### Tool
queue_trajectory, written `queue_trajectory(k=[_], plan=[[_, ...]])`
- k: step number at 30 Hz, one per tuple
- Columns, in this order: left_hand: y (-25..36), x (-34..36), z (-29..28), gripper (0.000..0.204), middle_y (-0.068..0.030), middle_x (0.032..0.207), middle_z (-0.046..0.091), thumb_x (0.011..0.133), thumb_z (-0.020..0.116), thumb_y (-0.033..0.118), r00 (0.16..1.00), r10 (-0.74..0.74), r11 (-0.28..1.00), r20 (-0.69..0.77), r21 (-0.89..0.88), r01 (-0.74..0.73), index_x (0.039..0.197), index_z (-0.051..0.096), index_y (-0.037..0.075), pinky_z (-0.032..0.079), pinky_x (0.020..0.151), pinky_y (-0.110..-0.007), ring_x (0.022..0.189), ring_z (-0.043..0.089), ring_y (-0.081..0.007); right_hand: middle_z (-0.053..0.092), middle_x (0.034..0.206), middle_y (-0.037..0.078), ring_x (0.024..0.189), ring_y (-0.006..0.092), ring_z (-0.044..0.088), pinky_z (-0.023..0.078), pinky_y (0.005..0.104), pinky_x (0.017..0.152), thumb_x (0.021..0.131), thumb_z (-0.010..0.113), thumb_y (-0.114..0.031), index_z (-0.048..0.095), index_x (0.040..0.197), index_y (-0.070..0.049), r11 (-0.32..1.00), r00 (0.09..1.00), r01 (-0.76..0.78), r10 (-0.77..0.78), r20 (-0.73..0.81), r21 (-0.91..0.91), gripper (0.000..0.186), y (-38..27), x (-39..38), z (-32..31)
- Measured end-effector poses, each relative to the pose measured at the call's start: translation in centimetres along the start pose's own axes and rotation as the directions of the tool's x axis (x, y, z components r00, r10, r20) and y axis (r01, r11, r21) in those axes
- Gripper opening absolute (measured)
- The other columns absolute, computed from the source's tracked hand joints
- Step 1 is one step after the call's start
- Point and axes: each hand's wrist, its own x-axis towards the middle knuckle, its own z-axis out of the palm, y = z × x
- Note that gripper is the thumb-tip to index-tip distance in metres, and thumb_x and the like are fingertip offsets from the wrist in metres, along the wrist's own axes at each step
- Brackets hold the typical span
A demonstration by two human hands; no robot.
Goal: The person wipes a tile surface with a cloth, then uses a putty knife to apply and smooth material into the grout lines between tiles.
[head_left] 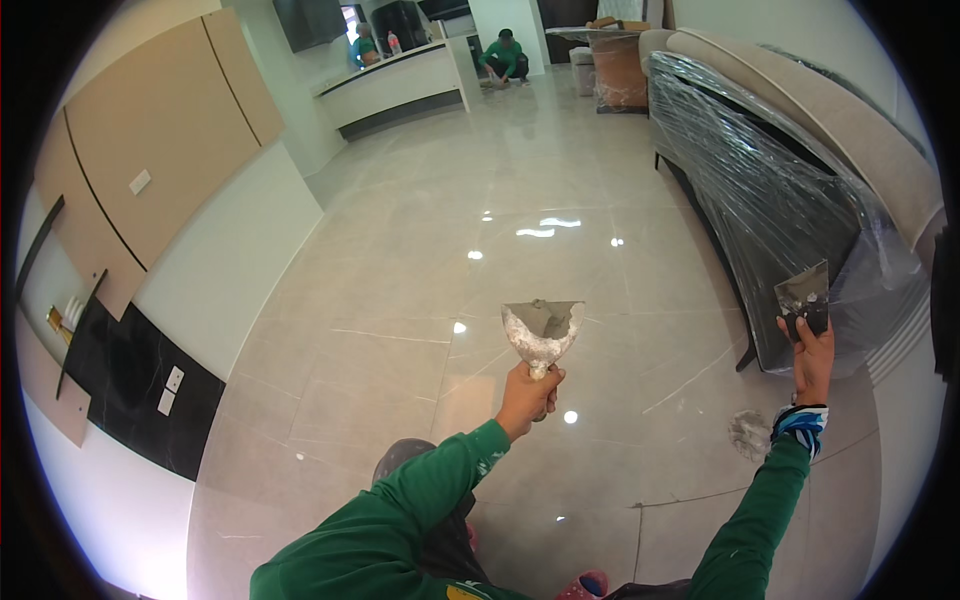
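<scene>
My left hand (528, 395) grips the handle of a wide putty knife (541, 331) held upright; its blade is caked with grey-white filler. My right hand (812, 360) holds a smaller scraper (803, 297) up near the plastic-wrapped furniture. Both arms wear green sleeves. A small grey blob of filler (749, 433) lies on the glossy tile floor (420, 300) between the two hands, lower right. Thin pale joint lines cross the tiles below the knives.
A sofa wrapped in clear plastic (780, 180) runs along the right. A wall with beige and black panels (150, 200) stands at left. Far back, a white counter (395, 85), a wrapped box (618, 70) and two people in green.
</scene>
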Motion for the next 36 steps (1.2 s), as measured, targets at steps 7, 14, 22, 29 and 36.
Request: queue_trajectory(k=[7,14,22,29,36], plan=[[1.0,-0.2,-1.5,0.018,-0.0023,0.071,0.059,0.092,0.072,0.014,0.996,-0.041,0.990,0.076,0.135,0.030,0.103,0.060,0.006,0.048,0.045,-0.028,0.054,0.057,-0.0113,0.065,0.125,0.017,0.112,0.0255,0.067,0.058,0.0398,0.099,0.098,0.060,0.004,0.052,0.137,0.007,1.000,0.977,-0.025,0.026,0.212,-0.007,0.040,0.3,-1.9,7.2],[1.9,-1.4,-2.9,0.023,-0.0036,0.059,0.053,0.092,0.066,0.004,0.886,-0.101,0.993,0.453,-0.006,0.116,0.113,0.056,0.002,0.040,0.040,-0.028,0.041,0.049,-0.0119,0.067,0.123,0.010,0.111,0.0188,0.066,0.055,0.0361,0.101,0.101,0.059,0.001,0.052,0.141,0.007,0.999,0.912,0.041,-0.034,0.410,-0.010,0.041,2.8,-6.2,20.4],[3.0,-1.7,-5.8,0.024,-0.0021,0.061,0.054,0.091,0.069,0.004,0.840,-0.122,0.990,0.529,0.010,0.137,0.113,0.058,0.003,0.040,0.041,-0.027,0.047,0.053,-0.0104,0.066,0.127,0.013,0.119,0.0201,0.063,0.047,0.0294,0.103,0.100,0.054,0.008,0.051,0.145,0.006,0.942,0.863,0.155,0.017,0.505,-0.297,0.045,5.0,-11.3,26.7],[4.2,-2.4,-6.1,0.025,-0.0033,0.061,0.056,0.091,0.070,0.013,0.830,-0.136,0.990,0.540,0.109,0.091,0.112,0.059,0.004,0.039,0.041,-0.025,0.047,0.054,-0.0109,0.064,0.132,0.018,0.123,0.0295,0.064,0.047,0.0337,0.106,0.088,0.048,0.018,0.057,0.141,-0.002,0.837,0.728,0.439,-0.118,0.675,-0.327,0.057,4.3,-12.3,28.6],[5.0,-2.8,-5.4,0.023,-0.0032,0.061,0.057,0.091,0.071,0.013,0.812,-0.104,0.991,0.574,0.125,0.038,0.108,0.058,0.004,0.039,0.041,-0.025,0.047,0.055,-0.0102,0.063,0.130,0.020,0.121,0.0368,0.063,0.048,0.0375,0.104,0.085,0.046,0.018,0.058,0.141,-0.005,0.722,0.688,0.483,0.037,0.725,-0.495,0.061,5.5,-11.2,24.3]])
